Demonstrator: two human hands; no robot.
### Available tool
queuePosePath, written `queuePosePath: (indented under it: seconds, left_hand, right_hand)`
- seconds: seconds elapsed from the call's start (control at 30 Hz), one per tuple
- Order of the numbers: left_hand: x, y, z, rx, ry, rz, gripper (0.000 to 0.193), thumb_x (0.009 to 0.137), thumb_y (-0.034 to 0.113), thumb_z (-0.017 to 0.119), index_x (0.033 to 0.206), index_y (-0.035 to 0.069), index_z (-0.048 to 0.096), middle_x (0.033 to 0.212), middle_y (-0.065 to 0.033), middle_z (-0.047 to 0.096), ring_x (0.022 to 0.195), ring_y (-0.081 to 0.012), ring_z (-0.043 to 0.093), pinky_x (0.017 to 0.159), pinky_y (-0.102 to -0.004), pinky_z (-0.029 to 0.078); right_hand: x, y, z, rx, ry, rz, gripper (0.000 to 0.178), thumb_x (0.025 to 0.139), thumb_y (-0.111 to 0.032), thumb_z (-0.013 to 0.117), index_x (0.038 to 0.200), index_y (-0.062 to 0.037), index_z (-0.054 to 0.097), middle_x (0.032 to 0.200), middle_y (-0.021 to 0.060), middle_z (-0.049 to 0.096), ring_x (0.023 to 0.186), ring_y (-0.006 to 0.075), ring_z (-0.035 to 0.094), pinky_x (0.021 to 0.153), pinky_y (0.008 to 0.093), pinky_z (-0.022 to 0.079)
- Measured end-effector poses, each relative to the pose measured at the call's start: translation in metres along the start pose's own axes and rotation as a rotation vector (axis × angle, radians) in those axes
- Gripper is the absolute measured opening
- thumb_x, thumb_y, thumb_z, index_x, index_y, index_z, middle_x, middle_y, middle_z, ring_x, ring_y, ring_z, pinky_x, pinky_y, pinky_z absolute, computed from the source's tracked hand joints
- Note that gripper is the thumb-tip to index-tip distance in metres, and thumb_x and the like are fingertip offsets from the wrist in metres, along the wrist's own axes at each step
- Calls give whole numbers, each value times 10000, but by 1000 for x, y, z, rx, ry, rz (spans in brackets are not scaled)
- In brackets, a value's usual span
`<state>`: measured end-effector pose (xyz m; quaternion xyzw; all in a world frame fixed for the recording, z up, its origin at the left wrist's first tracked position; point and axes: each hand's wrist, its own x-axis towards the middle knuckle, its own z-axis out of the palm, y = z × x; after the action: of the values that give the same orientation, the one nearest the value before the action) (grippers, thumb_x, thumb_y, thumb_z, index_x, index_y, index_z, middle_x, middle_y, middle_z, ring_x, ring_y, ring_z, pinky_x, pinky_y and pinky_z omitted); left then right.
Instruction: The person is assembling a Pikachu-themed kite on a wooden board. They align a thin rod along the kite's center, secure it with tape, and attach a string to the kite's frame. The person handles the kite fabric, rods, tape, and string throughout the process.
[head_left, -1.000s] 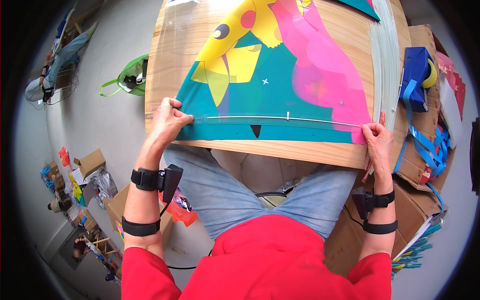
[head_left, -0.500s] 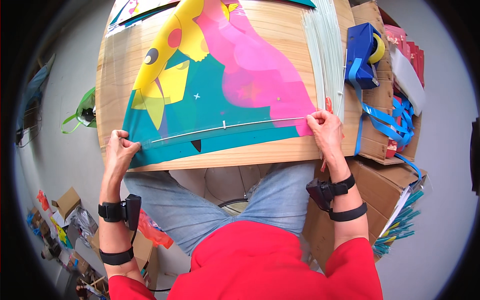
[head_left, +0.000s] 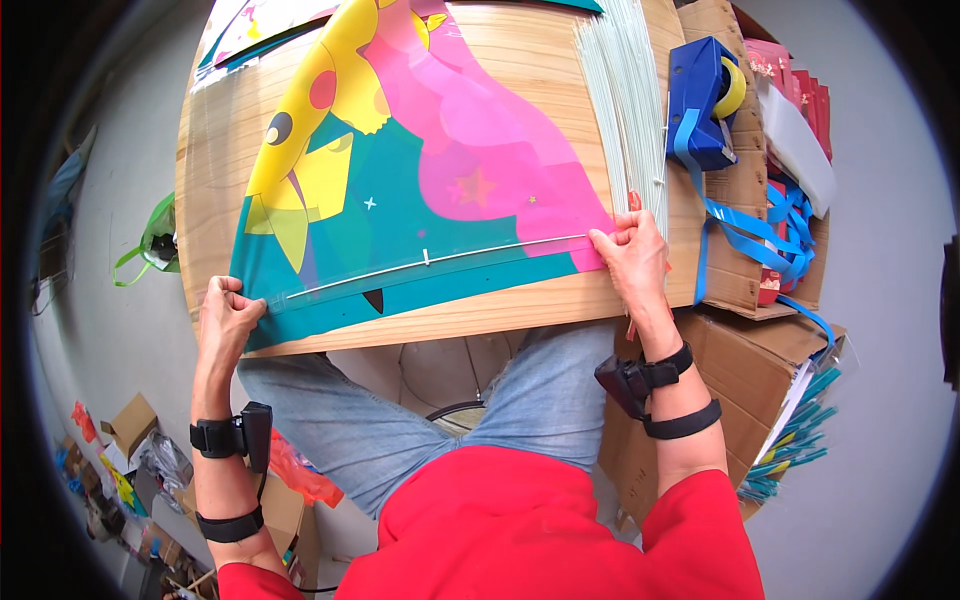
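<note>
A large printed sheet (head_left: 380,220), teal with yellow and pink figures, lies on the wooden table. Along its near side runs a thin white rod (head_left: 350,276) with a short crosspiece near its middle, lying along a clear tape strip (head_left: 480,258). My left hand (head_left: 226,318) is closed in a pinch at the strip's left end, over the sheet's left edge. At the right end, by the pink part, my right hand (head_left: 636,258) pinches too. The strip stretches between both hands; fingers partly hide its ends.
A bundle of thin white rods (head_left: 625,110) lies right of the sheet. Beyond it stand a blue tape dispenser (head_left: 697,105) and a cardboard box (head_left: 738,200) with blue ribbon. Another printed sheet (head_left: 260,30) lies at the far left. A green bag (head_left: 160,240) hangs left of the table.
The whole view has shifted slightly, so the table and things on it appear further left. Both hands keep their pinch at the strip's ends.
</note>
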<state>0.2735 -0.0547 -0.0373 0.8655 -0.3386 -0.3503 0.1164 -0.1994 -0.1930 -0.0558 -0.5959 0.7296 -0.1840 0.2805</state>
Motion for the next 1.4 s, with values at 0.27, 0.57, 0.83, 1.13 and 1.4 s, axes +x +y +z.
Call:
queuePosePath:
  seconds: [0.27, 0.57, 0.83, 1.13, 1.4]
  left_hand:
    - [-2, 2, 1, 12, 2, 30, 374, 781, 80, 730, 1079, -5, 520, 718, -2, 591, 622, -82, 561, 582, -243, 478]
    - [0, -3, 1, 143, 48, 132, 394, 769, 148, 786, 1055, -4, 561, 718, -37, 593, 659, -135, 595, 606, -301, 501]
    - [-11, 1, -5, 142, 94, 126, 246, 834, 113, 688, 1048, 14, 619, 705, -51, 601, 725, -175, 589, 704, -345, 495]
    - [-92, -13, 46, 156, 494, 544, 379, 893, 108, 674, 1250, 25, 578, 1245, -152, 579, 1167, -347, 533, 1022, -444, 413]
    - [-94, -26, 59, 171, 640, 484, 506, 875, 96, 688, 1343, 27, 508, 1353, -127, 538, 1240, -326, 499, 1082, -442, 361]
  right_hand:
    - [-3, -10, -1, -88, 37, -2, 338, 749, -120, 845, 860, -19, 543, 695, 124, 649, 643, 243, 668, 636, 370, 540]
    - [5, 12, 2, -133, 75, -131, 346, 732, -144, 849, 836, -43, 535, 686, 114, 630, 635, 238, 645, 638, 375, 532]
    - [5, 7, -1, -162, 26, -45, 316, 763, -181, 826, 831, -41, 551, 689, 91, 633, 651, 210, 639, 652, 366, 517]
    - [-45, -24, -10, -62, 87, -244, 100, 912, -61, 657, 991, -29, 606, 752, 93, 620, 624, 185, 597, 612, 354, 487]
    - [-102, -83, 52, -106, -21, -707, 269, 813, 41, 679, 1062, -39, 616, 990, 134, 617, 918, 318, 607, 769, 404, 491]
